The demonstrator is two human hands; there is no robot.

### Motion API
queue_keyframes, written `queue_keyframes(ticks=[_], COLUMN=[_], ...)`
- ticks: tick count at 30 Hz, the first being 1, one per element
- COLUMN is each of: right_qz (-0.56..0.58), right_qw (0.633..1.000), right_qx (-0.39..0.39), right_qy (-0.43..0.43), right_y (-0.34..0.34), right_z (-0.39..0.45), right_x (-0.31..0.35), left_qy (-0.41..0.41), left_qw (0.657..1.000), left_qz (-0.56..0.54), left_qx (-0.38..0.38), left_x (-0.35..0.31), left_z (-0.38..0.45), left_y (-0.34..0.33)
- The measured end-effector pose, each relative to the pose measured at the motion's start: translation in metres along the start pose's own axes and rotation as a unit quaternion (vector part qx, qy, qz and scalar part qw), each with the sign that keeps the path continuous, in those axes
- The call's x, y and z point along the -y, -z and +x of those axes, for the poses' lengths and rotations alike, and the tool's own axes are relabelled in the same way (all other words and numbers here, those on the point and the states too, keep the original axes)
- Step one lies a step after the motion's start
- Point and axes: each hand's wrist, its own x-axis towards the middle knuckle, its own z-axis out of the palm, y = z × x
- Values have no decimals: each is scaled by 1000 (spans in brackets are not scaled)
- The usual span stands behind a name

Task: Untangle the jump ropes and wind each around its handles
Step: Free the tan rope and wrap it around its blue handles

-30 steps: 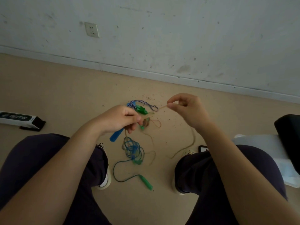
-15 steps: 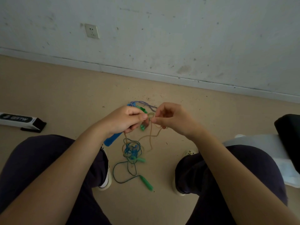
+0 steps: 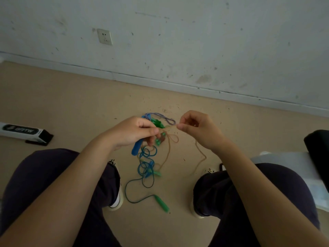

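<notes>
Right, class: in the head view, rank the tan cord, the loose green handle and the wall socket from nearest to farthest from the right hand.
1. tan cord: pinched in the right hand.
2. loose green handle: on the floor, below.
3. wall socket: upper left, on the wall.

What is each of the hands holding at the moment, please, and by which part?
The left hand grips the bundle of handles, including the blue handle, near its upper end. The right hand pinches the tan rope at a short stretch pulled taut from the bundle.
</notes>
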Motion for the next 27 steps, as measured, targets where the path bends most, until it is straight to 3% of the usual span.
queue_keyframes(ticks=[4, 7, 13, 17, 21, 27], right_qz=[103, 33, -36, -94, 26, -61], right_qw=[992, 996, 999, 995, 994, 996], right_qx=[67, 82, 4, 36, 93, 65], right_qy=[-17, 13, 2, -16, -40, -25], right_y=[-10, -19, -1, 1, -9, -11], right_z=[-3, -4, 0, -2, -4, -1], right_x=[4, 7, 6, 2, 3, 6], left_qy=[-17, -17, 38, 46, 14, 14], left_qw=[999, 997, 998, 998, 1000, 999], left_qz=[-33, -63, -16, 19, 3, -17], left_qx=[15, 34, 56, 33, 26, 38], left_x=[-3, -6, -3, 4, -1, -1], left_z=[0, 1, 0, 2, 2, 5], left_y=[-10, -16, -2, 2, -11, -12])
